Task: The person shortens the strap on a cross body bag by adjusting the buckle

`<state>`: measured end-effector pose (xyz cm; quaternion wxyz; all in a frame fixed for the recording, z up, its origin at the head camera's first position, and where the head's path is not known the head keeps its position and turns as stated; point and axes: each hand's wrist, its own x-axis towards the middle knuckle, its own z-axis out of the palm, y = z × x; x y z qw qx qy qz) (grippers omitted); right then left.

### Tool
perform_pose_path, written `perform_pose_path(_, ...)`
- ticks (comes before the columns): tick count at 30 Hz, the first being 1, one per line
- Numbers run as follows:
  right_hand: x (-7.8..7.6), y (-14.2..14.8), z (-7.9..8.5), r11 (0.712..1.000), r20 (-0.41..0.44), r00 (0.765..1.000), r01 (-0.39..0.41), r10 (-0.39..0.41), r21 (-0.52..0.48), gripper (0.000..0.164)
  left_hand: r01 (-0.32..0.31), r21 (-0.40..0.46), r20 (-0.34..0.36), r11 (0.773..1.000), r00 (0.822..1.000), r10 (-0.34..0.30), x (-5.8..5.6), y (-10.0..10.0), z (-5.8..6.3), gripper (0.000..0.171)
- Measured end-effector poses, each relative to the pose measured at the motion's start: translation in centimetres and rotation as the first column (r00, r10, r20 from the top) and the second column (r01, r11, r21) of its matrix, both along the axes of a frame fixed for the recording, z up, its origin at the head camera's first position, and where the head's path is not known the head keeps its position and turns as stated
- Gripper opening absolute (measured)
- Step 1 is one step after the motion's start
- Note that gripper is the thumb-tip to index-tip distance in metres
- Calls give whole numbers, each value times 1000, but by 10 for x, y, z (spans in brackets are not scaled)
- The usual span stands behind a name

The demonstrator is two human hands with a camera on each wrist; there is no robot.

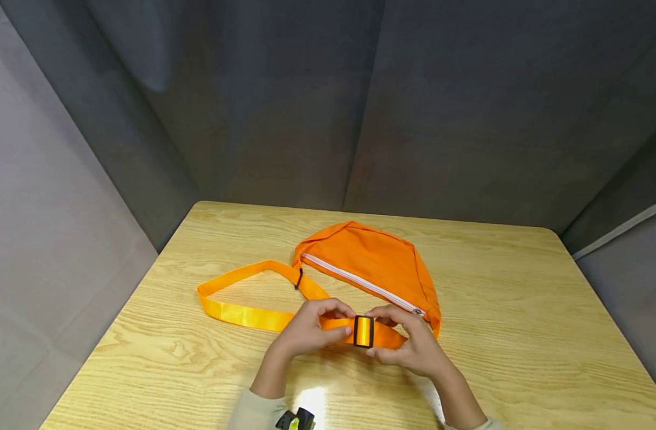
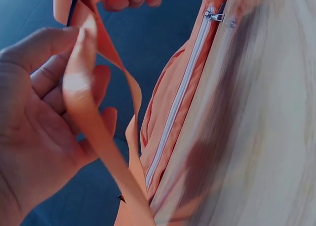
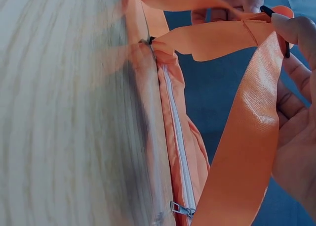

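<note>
An orange bag (image 1: 370,257) with a white zipper (image 1: 354,282) lies flat on the table. From it runs an orange-yellow strap (image 1: 247,315), looped out to the left. My left hand (image 1: 305,331) pinches the strap between thumb and fingers, just left of a black slider buckle (image 1: 355,332). At the buckle's right edge, my right hand (image 1: 416,346) grips with thumb and fingers. In the right wrist view, the buckle (image 3: 287,49) sits by the right thumb, and a wide length of strap (image 3: 242,152) hangs below. Both hands hold the strap raised in front of the bag.
A black ring (image 1: 299,278) joins the strap near the bag's left corner. The zipper's metal pull (image 1: 418,311) is at the bag's right end. Wood-grain table (image 1: 521,334) surrounds the bag. Dark grey curtains (image 1: 274,107) stand behind the table, with lighter panels at the sides.
</note>
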<state>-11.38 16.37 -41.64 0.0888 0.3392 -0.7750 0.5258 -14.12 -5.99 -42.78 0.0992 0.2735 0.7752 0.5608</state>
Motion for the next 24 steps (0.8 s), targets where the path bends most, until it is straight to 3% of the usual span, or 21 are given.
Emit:
perform_pose_path(3,0,0,0,1000,4,1000,4,-4,10,48,-20,-21,-24,1000,1000,19,-2,-1,-6,15)
perform_pose_path(9,1,0,0,999,-5,1000,26,-26,41,48,-42,-53,-47,998,998,39,-1,-10,-6,14)
perform_pose_path(14,1,0,1,998,-1,1000,28,-28,48,49,-97,-65,-17,993,995,97,5,-17,5,13)
perform_pose_path(20,1,-2,2,998,6,1000,18,-18,52,48,-112,-72,0,991,994,112,13,-19,23,12)
perform_pose_path(24,1,-3,3,998,0,1000,27,-28,50,48,-106,-49,0,993,994,106,10,-18,13,20)
